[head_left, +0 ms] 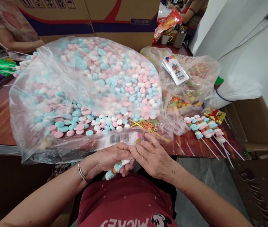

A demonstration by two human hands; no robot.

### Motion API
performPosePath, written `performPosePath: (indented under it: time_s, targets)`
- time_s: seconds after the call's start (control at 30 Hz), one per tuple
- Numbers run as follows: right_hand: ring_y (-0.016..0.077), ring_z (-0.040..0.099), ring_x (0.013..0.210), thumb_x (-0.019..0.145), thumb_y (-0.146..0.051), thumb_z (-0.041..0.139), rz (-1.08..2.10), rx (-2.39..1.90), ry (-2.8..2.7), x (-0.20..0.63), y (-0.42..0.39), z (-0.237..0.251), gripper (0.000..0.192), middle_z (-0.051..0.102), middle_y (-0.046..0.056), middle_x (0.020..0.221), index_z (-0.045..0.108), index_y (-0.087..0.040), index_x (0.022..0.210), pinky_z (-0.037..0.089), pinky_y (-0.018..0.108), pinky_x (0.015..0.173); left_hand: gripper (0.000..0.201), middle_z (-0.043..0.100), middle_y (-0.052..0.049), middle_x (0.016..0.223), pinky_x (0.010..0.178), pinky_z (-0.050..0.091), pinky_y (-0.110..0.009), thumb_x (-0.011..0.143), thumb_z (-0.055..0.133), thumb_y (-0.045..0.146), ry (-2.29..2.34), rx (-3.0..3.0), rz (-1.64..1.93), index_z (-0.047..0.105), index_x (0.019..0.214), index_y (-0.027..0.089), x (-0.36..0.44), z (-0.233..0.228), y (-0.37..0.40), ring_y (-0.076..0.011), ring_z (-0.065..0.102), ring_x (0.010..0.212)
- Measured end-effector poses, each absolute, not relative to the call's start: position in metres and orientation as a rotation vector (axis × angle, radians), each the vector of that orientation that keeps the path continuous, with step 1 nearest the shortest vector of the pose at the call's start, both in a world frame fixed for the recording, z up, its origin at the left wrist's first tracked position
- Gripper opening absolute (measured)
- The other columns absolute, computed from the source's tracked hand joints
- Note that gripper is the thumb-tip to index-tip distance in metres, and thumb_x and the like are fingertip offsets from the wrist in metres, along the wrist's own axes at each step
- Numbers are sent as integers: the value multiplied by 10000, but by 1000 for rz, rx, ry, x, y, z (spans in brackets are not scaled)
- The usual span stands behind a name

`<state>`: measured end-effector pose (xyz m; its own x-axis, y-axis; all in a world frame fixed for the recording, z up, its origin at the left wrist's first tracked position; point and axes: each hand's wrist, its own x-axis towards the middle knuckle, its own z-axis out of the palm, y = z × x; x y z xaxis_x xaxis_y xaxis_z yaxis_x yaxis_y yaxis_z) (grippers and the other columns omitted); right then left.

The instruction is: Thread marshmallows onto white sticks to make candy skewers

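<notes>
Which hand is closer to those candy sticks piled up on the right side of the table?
Right. The right hand is left of the candy sticks, not touching them; the left hand is farther left, beyond the right hand.

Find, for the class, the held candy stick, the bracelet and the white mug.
Candy stick (116,167): head view, its visible middle.
Bracelet (80,172): head view, its band.
White mug (165,39): head view, its side.
</notes>
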<state>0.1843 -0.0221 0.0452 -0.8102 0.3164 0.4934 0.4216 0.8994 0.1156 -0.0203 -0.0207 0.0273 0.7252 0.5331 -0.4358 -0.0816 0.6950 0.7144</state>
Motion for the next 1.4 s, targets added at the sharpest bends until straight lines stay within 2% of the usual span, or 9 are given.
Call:
performPosePath:
  time_s: [0.1, 0.2, 0.33, 0.47, 0.63, 0.87, 1.0, 1.23, 1.4]
  targets:
    - [199, 517, 762, 955, -90, 372, -257, -513, -2597, 181, -23, 40, 290, 634, 67, 775, 662, -77, 943, 424, 427, 900, 382, 528, 7, 531, 428, 372, -204, 812, 620, 478, 656, 913, 242, 563, 641, 142, -22, 29, -20, -92, 484, 442]
    - [192, 445, 690, 928, -63, 348, -195, -583, -2639, 181, -22, 40, 338, 555, 58, 675, 616, -129, 733, 391, 386, 773, 326, 522, 14, 606, 502, 398, -216, 928, 481, 411, 752, 1382, 228, 537, 726, 162, -21, 38, -23, -99, 472, 525]
    - [180, 404, 649, 909, -84, 394, -81, -692, -2666, 181, -19, 46, 306, 519, 34, 632, 558, -161, 664, 331, 358, 696, 134, 598, -41, 771, 611, 448, -269, 956, 438, 192, 940, 2240, 590, 559, 913, 155, -16, 40, -34, -145, 510, 660]
    - [169, 437, 660, 931, -126, 434, 79, -704, -2686, 185, -8, 56, 290, 554, 17, 652, 553, -173, 670, 339, 338, 703, 189, 613, -54, 756, 626, 454, -271, 928, 423, 57, 866, 2555, 910, 588, 922, 148, -20, 27, -36, -153, 528, 672]
    - [166, 586, 887, 998, -193, 377, 394, -1085, -2475, 187, 28, 60, 254, 681, 65, 945, 628, -155, 986, 411, 284, 782, 164, 612, -9, 643, 530, 418, -213, 917, 513, 149, 1135, 1896, 1027, 640, 814, 162, -40, 27, -28, -110, 537, 565]
    - [224, 622, 965, 954, -190, 435, 314, -1855, -2663, 147, 62, 38, 225, 672, 109, 1058, 651, -170, 1011, 439, 297, 750, 205, 657, -1, 610, 455, 373, -189, 783, 691, 271, 1162, 809, 1291, 593, 637, 165, -49, 40, -21, -91, 543, 468]
    - [233, 596, 1003, 915, -103, 438, 128, -1778, -2766, 135, 62, 33, 250, 656, 125, 1068, 631, -172, 1058, 445, 308, 775, 219, 664, 0, 608, 467, 377, -189, 746, 728, 277, 1147, 715, 1321, 591, 619, 162, -50, 35, -19, -90, 549, 471]
    - [243, 557, 1008, 894, -139, 480, 51, -1612, -2749, 147, 66, 37, 185, 640, 111, 1044, 648, -187, 954, 434, 310, 795, 248, 673, -8, 619, 457, 376, -178, 722, 757, 305, 1075, 657, 1275, 588, 621, 154, -45, 30, -18, -89, 568, 479]
    - [154, 577, 753, 913, -194, 448, 624, -1521, -2252, 153, 58, 44, 192, 658, 22, 812, 639, -184, 900, 414, 243, 688, 268, 670, -9, 613, 434, 358, -178, 708, 763, 322, 970, 663, 1219, 576, 621, 150, -29, 37, -11, -93, 566, 469]
